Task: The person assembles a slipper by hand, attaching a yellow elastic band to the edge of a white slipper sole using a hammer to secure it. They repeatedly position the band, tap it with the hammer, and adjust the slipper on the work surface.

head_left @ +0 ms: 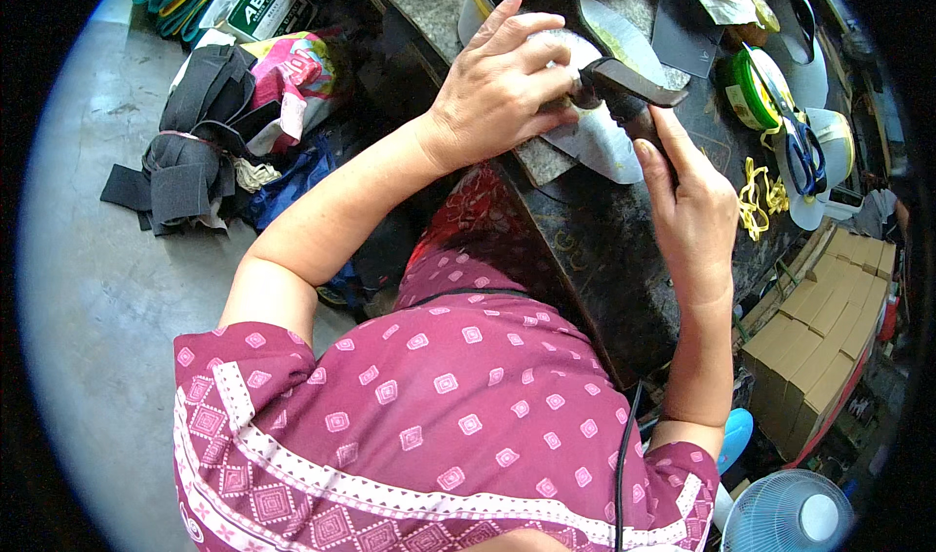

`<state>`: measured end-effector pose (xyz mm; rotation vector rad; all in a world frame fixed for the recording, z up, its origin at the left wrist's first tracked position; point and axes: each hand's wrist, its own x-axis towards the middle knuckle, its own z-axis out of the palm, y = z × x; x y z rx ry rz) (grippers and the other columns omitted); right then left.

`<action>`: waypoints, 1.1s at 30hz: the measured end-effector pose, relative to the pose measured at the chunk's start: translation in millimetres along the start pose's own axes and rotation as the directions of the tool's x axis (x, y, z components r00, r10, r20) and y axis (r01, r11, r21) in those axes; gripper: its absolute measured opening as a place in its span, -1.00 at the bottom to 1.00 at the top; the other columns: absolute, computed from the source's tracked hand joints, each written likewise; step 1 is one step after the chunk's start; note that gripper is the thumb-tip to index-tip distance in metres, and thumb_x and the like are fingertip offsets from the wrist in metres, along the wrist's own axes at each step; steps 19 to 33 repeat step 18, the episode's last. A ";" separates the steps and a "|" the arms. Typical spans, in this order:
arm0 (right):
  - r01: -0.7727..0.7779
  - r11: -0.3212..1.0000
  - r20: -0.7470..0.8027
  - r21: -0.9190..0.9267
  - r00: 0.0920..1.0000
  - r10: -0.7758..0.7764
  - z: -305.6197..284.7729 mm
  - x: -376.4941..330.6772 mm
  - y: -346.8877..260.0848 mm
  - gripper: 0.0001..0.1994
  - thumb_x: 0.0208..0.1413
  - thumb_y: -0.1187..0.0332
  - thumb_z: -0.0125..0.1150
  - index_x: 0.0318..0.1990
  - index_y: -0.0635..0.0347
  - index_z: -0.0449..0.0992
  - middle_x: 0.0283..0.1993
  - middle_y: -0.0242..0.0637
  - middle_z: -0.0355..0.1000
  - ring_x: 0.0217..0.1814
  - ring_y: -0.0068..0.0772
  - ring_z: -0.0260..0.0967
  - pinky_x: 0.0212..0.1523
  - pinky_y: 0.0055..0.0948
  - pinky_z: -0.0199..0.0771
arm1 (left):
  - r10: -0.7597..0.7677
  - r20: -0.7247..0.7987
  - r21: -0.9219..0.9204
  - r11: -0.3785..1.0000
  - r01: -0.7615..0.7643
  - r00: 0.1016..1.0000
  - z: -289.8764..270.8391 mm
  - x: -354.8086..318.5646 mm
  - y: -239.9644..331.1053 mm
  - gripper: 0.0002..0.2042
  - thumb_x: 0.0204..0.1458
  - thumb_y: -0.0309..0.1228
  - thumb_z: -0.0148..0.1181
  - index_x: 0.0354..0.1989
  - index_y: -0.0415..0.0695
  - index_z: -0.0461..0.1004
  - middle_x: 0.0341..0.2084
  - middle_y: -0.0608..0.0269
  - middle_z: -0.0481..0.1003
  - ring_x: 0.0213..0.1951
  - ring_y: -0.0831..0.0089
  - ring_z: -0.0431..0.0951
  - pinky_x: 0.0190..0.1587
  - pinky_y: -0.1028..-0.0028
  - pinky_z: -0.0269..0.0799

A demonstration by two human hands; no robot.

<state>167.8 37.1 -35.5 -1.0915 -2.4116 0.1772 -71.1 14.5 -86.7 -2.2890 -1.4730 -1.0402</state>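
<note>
My left hand [507, 89] is closed over a pale grey-white shoe piece on the bench, its fingers curled and partly hiding what they grip. In my right hand [690, 196] is a hammer with a dark, curved head [643, 86], held by its dark handle close beside my left fingers. Just beyond the left hand lies a pale shoe upper [624, 37] with a dark opening and yellowish edge marks. A grey, sole-shaped flap [606, 147] sticks out below the left fingers, over a stone slab [541, 162].
The dark workbench [614, 250] also bears a green-rimmed roll [749, 89], blue-handled scissors [807, 160], yellow strips [756, 201] and several pale shoe parts. Cardboard boxes [819, 303] and a fan [799, 513] stand at right. On the floor at left are dark strap bundles [180, 167] and a tin [261, 30].
</note>
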 end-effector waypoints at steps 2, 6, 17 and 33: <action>-0.039 0.999 0.037 0.018 0.999 0.038 -1.5 -0.5 -0.3 -0.61 0.23 0.18 0.24 0.21 -0.07 0.49 -0.22 -0.11 0.58 -0.26 -0.05 0.58 -0.27 -0.21 0.56 | -0.064 -0.046 -0.029 0.998 0.063 0.997 -1.1 -2.8 2.5 -0.70 -0.12 -0.16 0.44 -0.23 0.04 0.60 -0.10 0.34 0.51 0.26 0.22 0.35 0.47 0.09 -0.08; -0.016 1.000 0.021 -0.018 1.000 0.016 -1.4 0.8 -1.5 -0.61 0.23 0.16 0.23 0.20 -0.09 0.51 -0.21 -0.10 0.59 -0.26 -0.06 0.58 -0.26 -0.22 0.56 | 0.036 0.033 0.076 0.996 -0.038 0.999 -4.7 -6.7 -5.2 -0.74 -0.12 -0.14 0.43 -0.29 0.07 0.61 -0.14 0.40 0.51 0.19 0.27 0.39 0.46 0.09 -0.06; -0.088 0.924 -0.195 0.373 0.966 0.171 -15.8 14.5 10.9 -0.65 0.22 0.35 0.30 0.15 0.17 0.56 0.02 -0.11 0.60 0.00 -0.34 0.59 0.08 -0.40 0.53 | 0.094 -0.019 0.040 0.995 -0.094 0.995 0.5 -7.5 -7.9 -0.80 -0.08 -0.15 0.38 -0.38 0.08 0.55 -0.22 0.44 0.47 0.12 0.37 0.42 0.43 0.09 0.01; -0.005 0.959 -0.146 0.285 0.988 0.048 -7.7 14.8 8.8 -0.63 0.23 0.33 0.30 0.17 0.15 0.54 0.01 -0.10 0.60 0.02 -0.33 0.58 0.09 -0.40 0.52 | 0.096 -0.022 0.045 0.994 -0.095 0.995 -0.1 -7.2 -7.5 -0.80 -0.08 -0.15 0.38 -0.38 0.08 0.55 -0.22 0.44 0.47 0.12 0.37 0.42 0.43 0.08 0.01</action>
